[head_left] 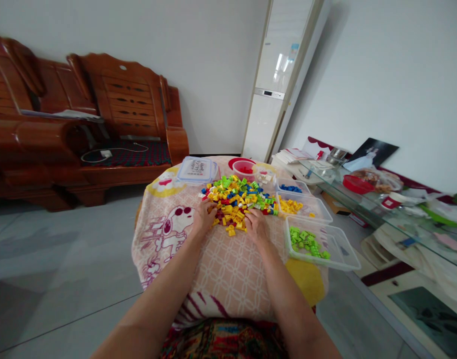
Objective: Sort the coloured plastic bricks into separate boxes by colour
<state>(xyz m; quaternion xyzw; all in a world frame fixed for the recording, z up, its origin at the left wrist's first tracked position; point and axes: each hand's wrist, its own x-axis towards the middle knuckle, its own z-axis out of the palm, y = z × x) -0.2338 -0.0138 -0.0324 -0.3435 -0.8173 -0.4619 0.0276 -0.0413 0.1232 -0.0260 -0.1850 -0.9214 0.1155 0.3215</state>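
A heap of small plastic building bricks (236,195) in yellow, green, blue, red and white lies on the cloth-covered round table. My left hand (203,215) rests at the heap's left edge, its bent fingers apart against the bricks. At the near right edge is my right hand (256,226), fingers curled down, with a yellow brick (247,211) at the fingertips. Loose yellow bricks (231,231) lie between both hands. To the right, clear plastic boxes hold sorted bricks: green bricks (307,242), yellow bricks (289,205) and blue bricks (290,189).
A round tub (245,169) of red bricks stands behind the heap, with white bricks (265,178) beside it. A lidded clear box (197,170) sits at the back left. A cluttered glass table (363,199) is at right, a wooden sofa (127,114) at left.
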